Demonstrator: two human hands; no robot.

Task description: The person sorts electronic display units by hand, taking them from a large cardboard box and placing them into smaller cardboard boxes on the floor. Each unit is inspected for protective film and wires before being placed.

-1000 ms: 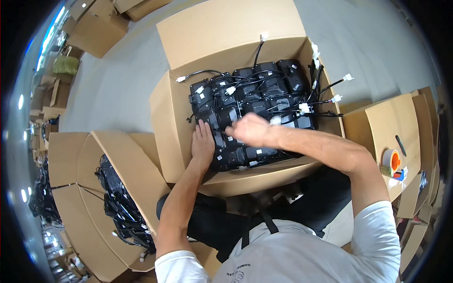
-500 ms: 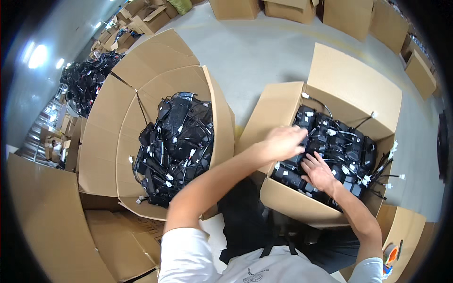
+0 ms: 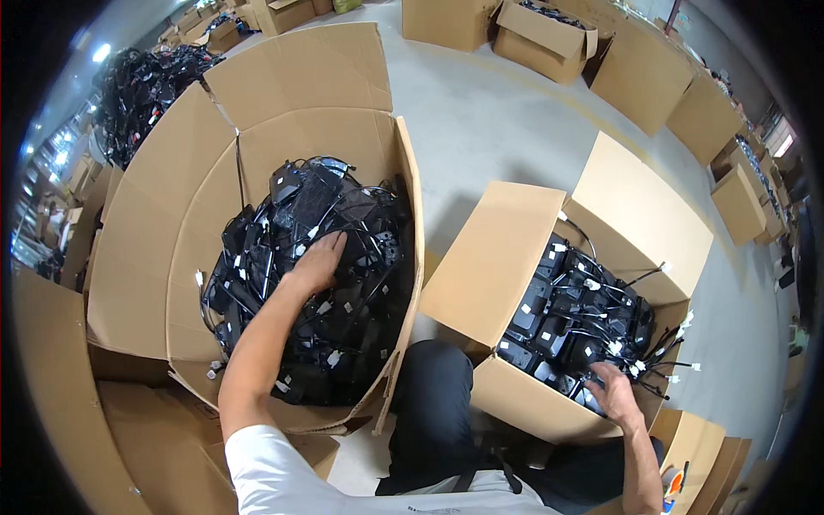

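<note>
My left hand [image 3: 318,263] reaches into the large left carton [image 3: 283,129], its fingers stretched out against a heap of black plastic parts [image 3: 296,215] with cables and white connectors. I see nothing held in it. Over the near edge of the smaller right carton [image 3: 493,266] is my right hand [image 3: 614,395], its fingers apart and nothing in them. Beneath and beside it, black box-shaped units [image 3: 541,318] sit in rows. Their black cables end in white connectors [image 3: 615,348], some hanging out over the right side.
The right carton's flaps [image 3: 639,202] stand raised. Flattened cardboard [image 3: 146,438] lies at the lower left. A tape roll [image 3: 676,481] is at the lower right. Behind the left carton rises another black heap [image 3: 142,103]. More cartons [image 3: 541,43] line the far side.
My left hand has left the right carton and moved over to the heap in the left one. My right hand has drawn back toward the right carton's near edge. The view has shifted.
</note>
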